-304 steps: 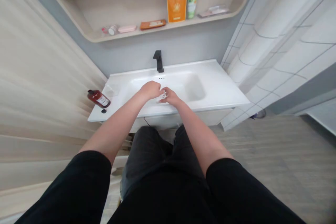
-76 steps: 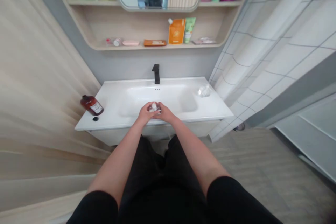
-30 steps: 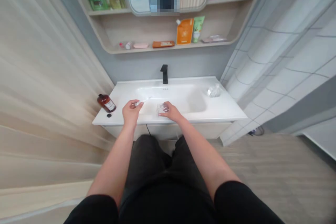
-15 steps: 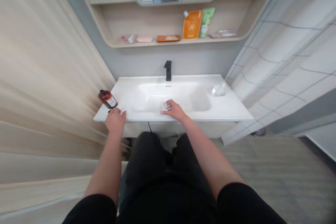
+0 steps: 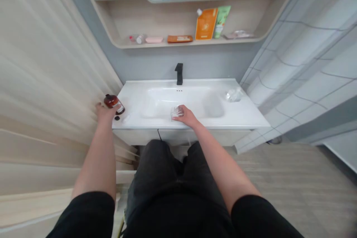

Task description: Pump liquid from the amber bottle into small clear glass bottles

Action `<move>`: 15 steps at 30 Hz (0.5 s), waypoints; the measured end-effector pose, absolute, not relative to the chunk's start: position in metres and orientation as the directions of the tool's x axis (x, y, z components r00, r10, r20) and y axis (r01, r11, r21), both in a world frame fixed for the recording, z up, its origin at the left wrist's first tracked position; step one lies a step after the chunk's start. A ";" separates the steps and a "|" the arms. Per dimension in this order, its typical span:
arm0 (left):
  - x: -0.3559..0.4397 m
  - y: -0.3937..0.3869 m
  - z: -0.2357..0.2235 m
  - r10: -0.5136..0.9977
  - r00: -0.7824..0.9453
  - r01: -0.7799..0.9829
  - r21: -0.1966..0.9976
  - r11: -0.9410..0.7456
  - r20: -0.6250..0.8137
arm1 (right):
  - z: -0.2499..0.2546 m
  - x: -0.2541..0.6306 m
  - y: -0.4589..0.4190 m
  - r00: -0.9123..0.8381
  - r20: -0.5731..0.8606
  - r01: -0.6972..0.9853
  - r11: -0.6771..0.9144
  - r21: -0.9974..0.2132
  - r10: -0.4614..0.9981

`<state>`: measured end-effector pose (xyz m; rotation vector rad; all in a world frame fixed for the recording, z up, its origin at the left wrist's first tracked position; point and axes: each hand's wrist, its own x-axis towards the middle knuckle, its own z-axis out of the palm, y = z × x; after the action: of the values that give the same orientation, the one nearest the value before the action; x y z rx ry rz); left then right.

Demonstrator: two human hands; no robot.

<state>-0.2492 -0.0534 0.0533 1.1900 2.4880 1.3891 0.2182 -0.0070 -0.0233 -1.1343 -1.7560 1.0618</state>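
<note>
My left hand [image 5: 103, 112] is at the left end of the white vanity top [image 5: 245, 113], its fingers curled round the lower part of a brown bottle [image 5: 113, 103] with a white label. A small black cap [image 5: 117, 118] lies just beside that hand. My right hand [image 5: 186, 116] rests on the front rim of the basin [image 5: 164, 100]. It is closed on a small clear container [image 5: 176, 111].
A black tap [image 5: 179, 73] stands behind the basin. Crumpled clear wrapping [image 5: 233, 95] lies at the right of the top. The shelf [image 5: 178, 42] above holds an orange pouch [image 5: 205, 24], a green tube and small items. A ribbed wall is left, a tiled wall right.
My left hand has moved left from the basin's front to the counter's left end and closed on the brown bottle. My right hand has stayed on the clear container.
</note>
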 end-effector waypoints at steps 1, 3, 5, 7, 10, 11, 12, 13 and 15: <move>-0.253 -0.048 0.057 0.644 -0.733 0.524 0.785 0.331 0.218 | -0.023 0.218 -0.007 -0.298 0.164 0.286 0.252 -0.925 0.940; -0.253 -0.043 0.062 0.607 -0.791 0.398 0.818 0.415 0.077 | -0.022 0.219 -0.006 -0.290 0.166 0.260 0.244 -0.934 0.943; -0.246 -0.044 0.068 0.621 -0.781 0.421 0.792 0.442 0.068 | -0.021 0.219 -0.006 -0.280 0.160 0.227 0.227 -0.947 0.947; -0.237 -0.050 0.074 0.641 -0.761 0.487 0.743 0.459 0.102 | -0.020 0.219 -0.006 -0.261 0.150 0.197 0.205 -0.959 0.954; -0.221 -0.059 0.083 0.664 -0.721 0.577 0.700 0.420 0.197 | -0.018 0.218 -0.006 -0.235 0.135 0.164 0.177 -0.970 0.962; -0.215 -0.060 0.085 0.670 -0.704 0.601 0.701 0.385 0.235 | -0.018 0.218 -0.006 -0.233 0.133 0.163 0.174 -0.971 0.963; -0.208 -0.060 0.087 0.679 -0.681 0.624 0.702 0.343 0.274 | -0.018 0.218 -0.006 -0.235 0.132 0.167 0.174 -0.971 0.963; -0.199 -0.060 0.089 0.690 -0.654 0.647 0.701 0.299 0.310 | -0.018 0.218 -0.006 -0.238 0.133 0.173 0.177 -0.969 0.962; -0.179 -0.058 0.092 0.727 -0.580 0.699 0.683 0.212 0.368 | -0.019 0.217 -0.006 -0.244 0.141 0.184 0.188 -0.965 0.960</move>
<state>-0.1787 -0.0580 0.0916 1.4250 2.4200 1.3351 0.2169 -0.0061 -0.0188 -1.1116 -1.6085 1.1415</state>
